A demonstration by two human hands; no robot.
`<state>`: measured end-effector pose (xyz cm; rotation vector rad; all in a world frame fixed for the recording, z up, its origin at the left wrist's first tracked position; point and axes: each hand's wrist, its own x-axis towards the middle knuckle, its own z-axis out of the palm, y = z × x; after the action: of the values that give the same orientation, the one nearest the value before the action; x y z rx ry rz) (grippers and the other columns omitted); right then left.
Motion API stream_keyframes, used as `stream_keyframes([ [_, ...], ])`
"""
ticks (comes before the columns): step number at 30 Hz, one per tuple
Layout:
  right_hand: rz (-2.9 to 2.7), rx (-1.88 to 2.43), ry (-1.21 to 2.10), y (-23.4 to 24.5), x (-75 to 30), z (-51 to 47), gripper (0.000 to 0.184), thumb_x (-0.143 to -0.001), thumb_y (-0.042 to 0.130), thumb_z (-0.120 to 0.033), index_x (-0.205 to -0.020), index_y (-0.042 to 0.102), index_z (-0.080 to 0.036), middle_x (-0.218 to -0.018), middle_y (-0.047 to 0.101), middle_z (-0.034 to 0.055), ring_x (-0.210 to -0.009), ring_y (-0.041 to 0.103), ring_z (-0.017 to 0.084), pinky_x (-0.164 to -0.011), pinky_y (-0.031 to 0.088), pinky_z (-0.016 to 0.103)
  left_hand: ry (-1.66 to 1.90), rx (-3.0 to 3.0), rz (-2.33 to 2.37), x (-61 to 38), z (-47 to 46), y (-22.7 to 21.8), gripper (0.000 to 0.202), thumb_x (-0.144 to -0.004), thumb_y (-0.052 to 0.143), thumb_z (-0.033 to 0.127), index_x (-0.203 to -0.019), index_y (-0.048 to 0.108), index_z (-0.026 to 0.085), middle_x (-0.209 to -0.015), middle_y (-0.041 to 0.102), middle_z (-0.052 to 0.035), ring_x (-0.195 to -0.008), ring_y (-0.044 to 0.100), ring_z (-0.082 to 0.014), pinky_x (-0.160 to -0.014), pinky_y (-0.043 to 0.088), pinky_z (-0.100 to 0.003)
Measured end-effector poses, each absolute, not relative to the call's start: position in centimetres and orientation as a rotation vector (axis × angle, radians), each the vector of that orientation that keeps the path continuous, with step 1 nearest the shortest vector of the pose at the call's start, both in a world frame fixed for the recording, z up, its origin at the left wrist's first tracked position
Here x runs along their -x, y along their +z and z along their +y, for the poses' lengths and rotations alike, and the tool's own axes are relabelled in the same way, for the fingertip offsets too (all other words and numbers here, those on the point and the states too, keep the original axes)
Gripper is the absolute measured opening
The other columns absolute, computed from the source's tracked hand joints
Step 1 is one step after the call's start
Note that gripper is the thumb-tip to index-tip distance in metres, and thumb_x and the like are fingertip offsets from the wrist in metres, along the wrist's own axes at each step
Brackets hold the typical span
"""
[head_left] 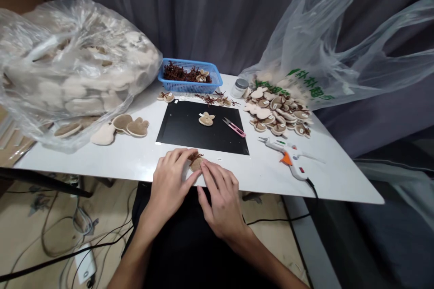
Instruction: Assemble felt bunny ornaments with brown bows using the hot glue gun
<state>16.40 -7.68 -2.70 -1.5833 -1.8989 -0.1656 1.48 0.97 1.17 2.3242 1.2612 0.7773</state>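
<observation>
Both hands meet at the near edge of the white table. My left hand and my right hand pinch a small beige felt piece with a dark brown bow on it, fingers closed around it from both sides. Just beyond lies a black mat with another beige rabbit-shaped piece and pink thread snips on it.
A white and orange glue gun lies to the right, its cord running off the edge. A blue basket holds brown bows. Finished pieces pile beside a clear bag. A full plastic bag sits left, loose beige pieces beside it.
</observation>
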Motion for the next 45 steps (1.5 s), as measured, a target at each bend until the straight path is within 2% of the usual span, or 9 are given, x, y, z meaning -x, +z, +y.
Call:
stream_keyframes([
  [7,-1.909,1.658,-0.187,-2.5,-16.0,-7.8,0.052,-0.108,0.048,-0.023,-0.159,0.047,-0.014,-0.151,0.065,0.0162,-0.137,0.056,0.031,-0.115,0.034,0.049,0.766,-2.308,1.269,-1.4,1.0,1.3,0.035,-0.099,0.075,0.028,-0.133,0.065,0.029,-0.128,0.073,-0.0026,-0.117,0.067,-0.0253,-0.094,0.049,-0.038],
  [12,-1.792,1.742,-0.219,-2.4,-16.6,-7.7,0.059,-0.111,0.044,-0.03,-0.166,0.035,-0.011,-0.154,0.061,0.0206,-0.14,0.054,0.034,-0.114,0.034,0.051,0.772,-2.316,1.256,-1.2,1.0,1.3,0.037,-0.098,0.077,0.028,-0.133,0.064,0.03,-0.128,0.074,-0.0022,-0.117,0.067,-0.0259,-0.093,0.048,-0.038],
  [20,-1.948,1.659,-0.204,-2.5,-15.8,-8.2,0.054,-0.108,0.047,-0.022,-0.161,0.044,-0.012,-0.156,0.062,0.0164,-0.141,0.054,0.03,-0.118,0.029,0.047,0.79,-2.308,1.269,-1.2,0.9,1.2,0.04,-0.099,0.075,0.03,-0.137,0.059,0.028,-0.13,0.074,-0.0029,-0.118,0.067,-0.0259,-0.095,0.047,-0.038],
  [24,-1.912,1.734,-0.256,-2.7,-15.3,-8.6,0.051,-0.107,0.049,-0.022,-0.157,0.051,-0.013,-0.153,0.065,0.0161,-0.135,0.057,0.032,-0.117,0.027,0.05,0.805,-2.277,1.257,-1.1,0.5,1.3,0.031,-0.1,0.075,0.031,-0.126,0.061,0.025,-0.126,0.074,-0.0027,-0.115,0.067,-0.0247,-0.096,0.047,-0.039],
  [26,-1.922,1.722,-0.271,-2.8,-15.3,-8.7,0.052,-0.107,0.048,-0.021,-0.159,0.048,-0.014,-0.154,0.064,0.0158,-0.137,0.057,0.032,-0.117,0.026,0.049,0.809,-2.266,1.257,-1.1,0.4,1.3,0.029,-0.099,0.075,0.03,-0.124,0.061,0.024,-0.125,0.074,-0.0026,-0.115,0.068,-0.0244,-0.096,0.047,-0.039],
  [32,-1.919,1.704,-0.282,-3.1,-15.7,-8.6,0.065,-0.108,0.046,-0.021,-0.17,0.028,-0.01,-0.161,0.057,0.018,-0.145,0.051,0.03,-0.116,0.029,0.046,0.8,-2.25,1.269,-0.9,0.4,1.2,0.033,-0.096,0.078,0.026,-0.125,0.061,0.025,-0.125,0.074,-0.0026,-0.115,0.068,-0.0253,-0.096,0.048,-0.04],
  [37,-1.967,1.687,-0.248,-3.3,-16.0,-8.5,0.064,-0.108,0.045,-0.019,-0.17,0.031,-0.019,-0.161,0.059,0.014,-0.144,0.056,0.03,-0.119,0.026,0.049,0.807,-2.247,1.278,-0.9,0.3,1.4,0.032,-0.097,0.076,0.027,-0.126,0.062,0.026,-0.126,0.074,-0.0035,-0.114,0.068,-0.0253,-0.097,0.049,-0.04],
  [41,-1.964,1.687,-0.282,-3.6,-16.3,-8.6,0.067,-0.105,0.046,-0.015,-0.17,0.03,-0.017,-0.16,0.059,0.0143,-0.145,0.056,0.031,-0.119,0.025,0.051,0.802,-2.237,1.262,-0.8,0.2,1.4,0.028,-0.099,0.074,0.028,-0.124,0.062,0.026,-0.127,0.074,-0.004,-0.117,0.068,-0.0259,-0.098,0.049,-0.041],
  [45,-1.916,1.65,-0.279,-3.9,-17.1,-8.5,0.061,-0.104,0.05,-0.015,-0.164,0.041,-0.015,-0.159,0.06,0.0156,-0.146,0.056,0.032,-0.118,0.032,0.051,0.825,-2.205,1.266,-0.8,0.2,1.5,0.034,-0.098,0.074,0.025,-0.129,0.061,0.026,-0.129,0.074,-0.0044,-0.119,0.068,-0.0262,-0.099,0.049,-0.041],
])
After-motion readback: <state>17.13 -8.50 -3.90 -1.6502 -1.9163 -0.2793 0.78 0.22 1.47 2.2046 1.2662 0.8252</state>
